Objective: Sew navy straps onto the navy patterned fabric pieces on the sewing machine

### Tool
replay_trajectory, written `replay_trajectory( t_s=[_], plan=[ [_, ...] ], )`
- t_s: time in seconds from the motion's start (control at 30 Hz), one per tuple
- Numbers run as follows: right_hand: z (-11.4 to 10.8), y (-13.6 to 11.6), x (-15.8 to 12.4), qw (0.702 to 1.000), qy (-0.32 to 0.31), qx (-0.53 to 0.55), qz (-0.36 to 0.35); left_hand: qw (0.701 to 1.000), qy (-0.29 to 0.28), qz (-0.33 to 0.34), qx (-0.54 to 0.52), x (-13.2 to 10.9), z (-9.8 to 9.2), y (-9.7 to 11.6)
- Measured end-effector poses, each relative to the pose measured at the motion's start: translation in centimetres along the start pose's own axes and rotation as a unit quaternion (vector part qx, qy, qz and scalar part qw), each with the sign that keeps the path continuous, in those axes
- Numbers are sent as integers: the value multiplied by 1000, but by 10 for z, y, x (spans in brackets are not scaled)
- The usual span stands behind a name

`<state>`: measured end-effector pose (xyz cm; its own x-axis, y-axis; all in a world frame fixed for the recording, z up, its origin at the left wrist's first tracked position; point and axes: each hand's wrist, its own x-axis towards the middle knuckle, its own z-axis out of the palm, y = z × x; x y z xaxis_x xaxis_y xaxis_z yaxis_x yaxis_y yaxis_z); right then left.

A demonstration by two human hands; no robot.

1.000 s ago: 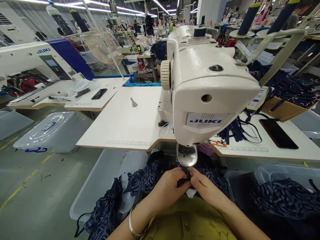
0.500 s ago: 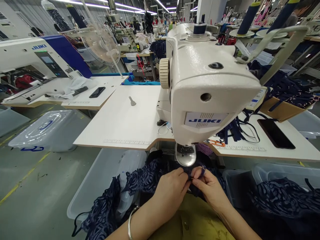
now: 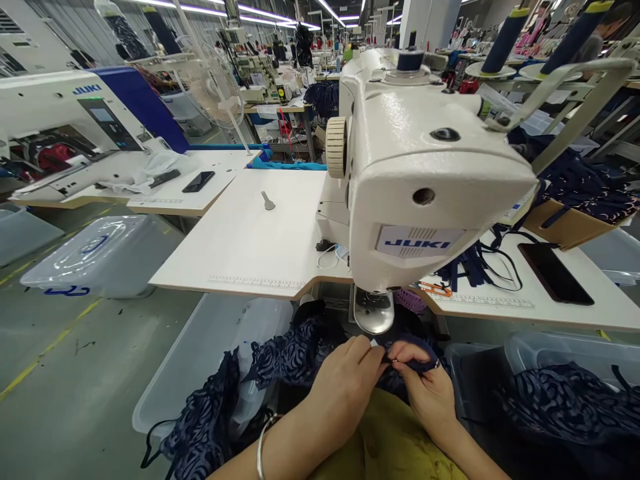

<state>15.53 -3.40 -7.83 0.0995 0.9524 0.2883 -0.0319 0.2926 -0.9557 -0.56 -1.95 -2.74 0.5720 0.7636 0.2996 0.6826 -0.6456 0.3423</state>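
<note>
Two hands [image 3: 345, 377] [image 3: 427, 383], white tabletop [image 3: 240, 240], floor [image 3: 113, 373]

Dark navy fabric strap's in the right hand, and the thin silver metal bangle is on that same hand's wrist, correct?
Not quite: the thin silver metal bangle is on the wrist of the left hand, as the head view shows. The dark navy fabric strap is in the right hand.

Before the table's [image 3: 260, 240] near edge, the left hand [image 3: 343, 383] and right hand [image 3: 427, 387] pinch a navy strap [image 3: 423, 353]. A dark phone [image 3: 556, 273] lies near that edge, rightward.
</note>
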Motion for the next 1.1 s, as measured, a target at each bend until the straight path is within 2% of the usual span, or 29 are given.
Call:
replay_trajectory(
  t_s=[0.2,0.33,0.47,0.63,0.87,0.97,1.03,1.1],
  plan=[
    [-2,1,-2,998,7,-33,-47,999,22,17,-21,0,-1,-1],
    [-1,-3,0,996,7,-61,-61,997,30,-5,-69,4,-2,-1],
    [1,-7,1,996,-8,-76,-38,993,20,-33,-108,7,-3,-2],
    [5,-17,3,998,16,-51,-23,990,5,-78,-117,9,-6,-2],
    [4,-38,27,988,-8,-129,88,990,-30,-75,-112,25,-33,-5],
    [4,-36,45,979,-21,-163,119,995,-5,-79,-54,36,-39,-15],
    [6,-33,55,974,-28,-192,112,997,23,-73,7,41,-38,-24],
    [8,-30,61,972,-41,-214,91,995,70,-40,53,42,-32,-32]
  ],
)
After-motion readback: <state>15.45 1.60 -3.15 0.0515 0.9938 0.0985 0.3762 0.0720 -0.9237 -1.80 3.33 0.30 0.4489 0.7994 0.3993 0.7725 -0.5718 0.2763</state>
